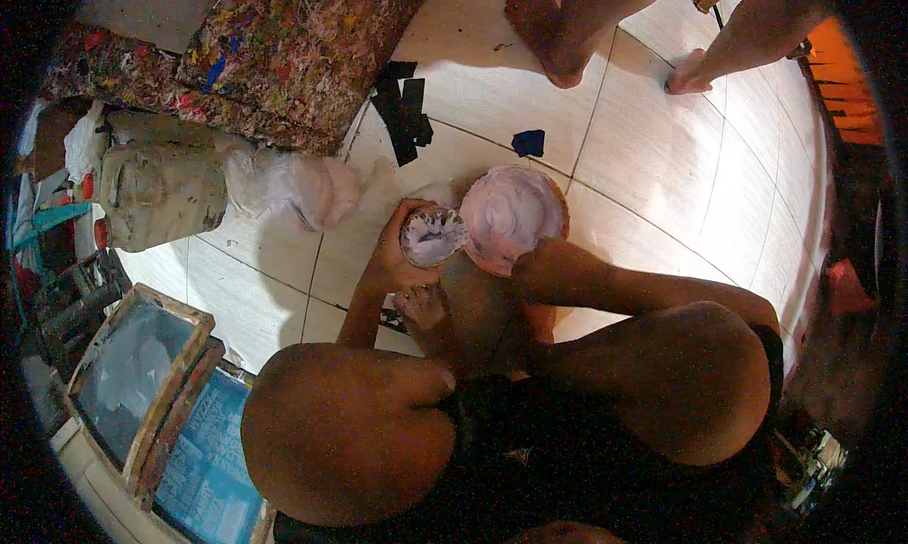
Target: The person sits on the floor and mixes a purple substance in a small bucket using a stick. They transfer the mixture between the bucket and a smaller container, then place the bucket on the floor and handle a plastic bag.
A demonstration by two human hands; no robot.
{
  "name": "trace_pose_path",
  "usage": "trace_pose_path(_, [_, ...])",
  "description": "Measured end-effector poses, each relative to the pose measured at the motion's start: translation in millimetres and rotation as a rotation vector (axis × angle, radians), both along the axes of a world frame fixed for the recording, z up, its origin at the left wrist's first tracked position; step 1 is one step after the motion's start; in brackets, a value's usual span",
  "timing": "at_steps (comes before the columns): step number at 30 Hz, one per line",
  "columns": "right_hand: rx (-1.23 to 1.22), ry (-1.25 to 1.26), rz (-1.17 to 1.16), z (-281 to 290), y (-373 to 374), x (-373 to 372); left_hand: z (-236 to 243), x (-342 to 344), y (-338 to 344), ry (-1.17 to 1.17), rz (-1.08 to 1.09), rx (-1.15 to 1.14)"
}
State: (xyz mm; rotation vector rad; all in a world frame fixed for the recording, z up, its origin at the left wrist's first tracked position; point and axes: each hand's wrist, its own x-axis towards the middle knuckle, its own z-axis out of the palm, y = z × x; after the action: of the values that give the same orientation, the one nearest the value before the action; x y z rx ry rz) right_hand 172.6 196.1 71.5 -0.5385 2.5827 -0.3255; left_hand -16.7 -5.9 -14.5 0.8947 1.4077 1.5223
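My left hand grips a small round container with pale lilac paste and a dark, streaky inside. Touching or very near its right side is a larger round tub filled with smooth pale pink paste. My right hand is closed at the tub's lower right rim; its fingertips are mostly hidden. Both containers are held over the tiled floor, between and beyond my bent knees.
Speckled compressed blocks, a wrapped bundle and crumpled clear plastic lie upper left. Black scraps and a navy scrap lie on the tiles. Framed screens stand lower left. Another person's bare feet are upper right.
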Motion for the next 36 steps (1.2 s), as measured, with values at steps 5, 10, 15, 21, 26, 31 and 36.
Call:
trace_pose_path(5, [0.132,0.084,-0.124,-0.8,46.9,-29.1,-9.3,4.8,-6.2,-0.017,0.021,-0.069])
trace_pose_path(10, [0.139,0.270,-0.074,-20.4,18.0,-5.0,-0.9,4.8,2.4,-0.069,0.001,-0.036])
trace_pose_path(15, [0.059,0.081,-0.077,-21.3,51.5,8.4,10.5,5.0,-2.6,0.078,0.024,-0.109])
trace_pose_path(21, [0.100,0.127,-0.414,-44.1,65.9,17.3,19.2,4.0,2.3,0.095,-0.007,-0.111])
trace_pose_path(26, [0.023,-0.042,-0.258,-32.0,56.3,44.2,4.2,4.5,-0.6,0.045,-0.030,-0.111])
trace_pose_path(31, [0.114,0.042,-0.224,-9.0,84.3,21.1,2.3,7.3,-6.9,0.117,-0.010,-0.105])
trace_pose_path(36, [0.185,0.003,-0.458,-23.6,64.8,46.3,26.6,4.6,5.4,0.180,-0.067,-0.192])
